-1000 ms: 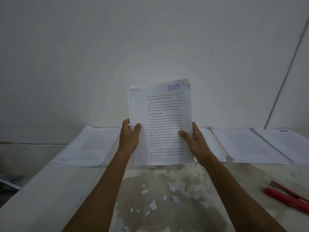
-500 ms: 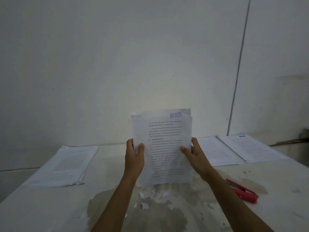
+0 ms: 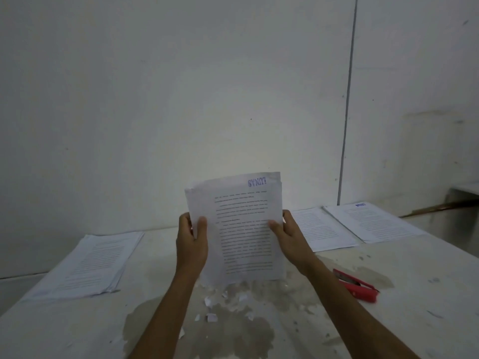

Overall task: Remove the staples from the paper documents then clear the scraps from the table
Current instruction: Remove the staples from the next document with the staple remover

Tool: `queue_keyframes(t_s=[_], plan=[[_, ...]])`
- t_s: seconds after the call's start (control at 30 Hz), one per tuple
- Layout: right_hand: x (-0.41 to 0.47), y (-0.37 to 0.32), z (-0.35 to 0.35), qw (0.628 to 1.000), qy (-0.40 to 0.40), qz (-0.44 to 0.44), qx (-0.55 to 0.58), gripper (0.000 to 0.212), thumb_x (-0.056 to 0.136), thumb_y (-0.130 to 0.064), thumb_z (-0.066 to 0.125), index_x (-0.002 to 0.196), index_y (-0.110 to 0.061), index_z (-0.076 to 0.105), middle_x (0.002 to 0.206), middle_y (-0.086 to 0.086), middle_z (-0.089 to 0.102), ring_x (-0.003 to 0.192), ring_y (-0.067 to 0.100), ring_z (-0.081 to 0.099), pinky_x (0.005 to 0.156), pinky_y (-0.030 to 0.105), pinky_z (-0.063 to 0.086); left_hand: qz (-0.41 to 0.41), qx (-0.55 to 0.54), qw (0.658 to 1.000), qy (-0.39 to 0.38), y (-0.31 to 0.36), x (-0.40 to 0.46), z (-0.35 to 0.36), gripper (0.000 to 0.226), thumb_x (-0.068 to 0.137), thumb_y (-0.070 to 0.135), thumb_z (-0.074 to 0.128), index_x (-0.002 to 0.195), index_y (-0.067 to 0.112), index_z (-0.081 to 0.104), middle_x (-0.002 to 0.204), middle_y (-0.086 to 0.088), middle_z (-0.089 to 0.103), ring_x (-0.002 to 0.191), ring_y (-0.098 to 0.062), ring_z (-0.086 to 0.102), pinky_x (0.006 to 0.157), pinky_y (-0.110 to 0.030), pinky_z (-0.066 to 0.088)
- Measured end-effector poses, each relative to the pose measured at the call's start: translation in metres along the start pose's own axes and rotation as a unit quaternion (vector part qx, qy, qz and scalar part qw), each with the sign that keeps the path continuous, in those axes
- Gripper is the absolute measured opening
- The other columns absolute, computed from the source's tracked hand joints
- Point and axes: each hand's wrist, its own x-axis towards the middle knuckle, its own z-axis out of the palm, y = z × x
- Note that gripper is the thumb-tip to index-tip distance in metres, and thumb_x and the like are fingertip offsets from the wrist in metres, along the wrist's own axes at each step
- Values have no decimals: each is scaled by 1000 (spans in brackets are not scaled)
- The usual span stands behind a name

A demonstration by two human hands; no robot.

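Both hands (image 3: 191, 244) grip upright document (image 3: 241, 229).

White docs (image 3: 241, 229) w/ blue stamp (image 3: 256, 182); red stapler (image 3: 356, 285).

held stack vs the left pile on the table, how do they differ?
The held stack stands upright above the table; the left pile lies flat on it. Left hand and right hand grip the held stack's side edges; nothing touches the left pile. The held stack shows a blue stamp; none is visible on the left pile. Both are white printed pages.
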Motion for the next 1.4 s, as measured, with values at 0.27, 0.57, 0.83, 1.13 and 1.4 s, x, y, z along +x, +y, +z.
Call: queue_keyframes(t_s=[0.27,0.57,0.83,1.13,1.4], plan=[[15,-41,-7,998,26,-38,29,15,102,-29,51,110,-18,57,102,-11,71,89,9,71,65,21,57,53,0,998,-25,43,30,-12,13,98,33,52,109,26,53,96,10,60,87,-10,61,63,-22,48],[17,-60,-15,999,36,-33,20,15,100,-20,56,114,-18,62,108,-4,70,96,18,68,78,32,58,182,132,973,62,79,28,-15,51,91,22,63,136,25,40,129,1,53,114,-18,53,101,-40,42],[17,-81,-10,996,31,-78,-26,24,101,-22,53,123,-11,58,115,3,66,102,22,65,87,35,56,434,461,771,-72,151,31,26,43,101,39,34,139,22,47,128,-2,61,114,-22,57,103,-42,32],[17,-97,-21,993,31,-112,26,25,99,-8,54,120,-20,59,111,-5,68,97,16,67,83,32,60,424,386,810,-120,166,38,33,34,100,19,41,133,27,48,109,0,56,92,-20,55,86,-38,43],[19,-105,-22,991,57,-114,30,21,101,-34,51,110,-21,65,104,-4,71,92,18,68,82,34,58,408,347,824,-183,176,40,33,34,102,18,39,135,20,48,120,-1,53,104,-19,51,94,-38,38]])
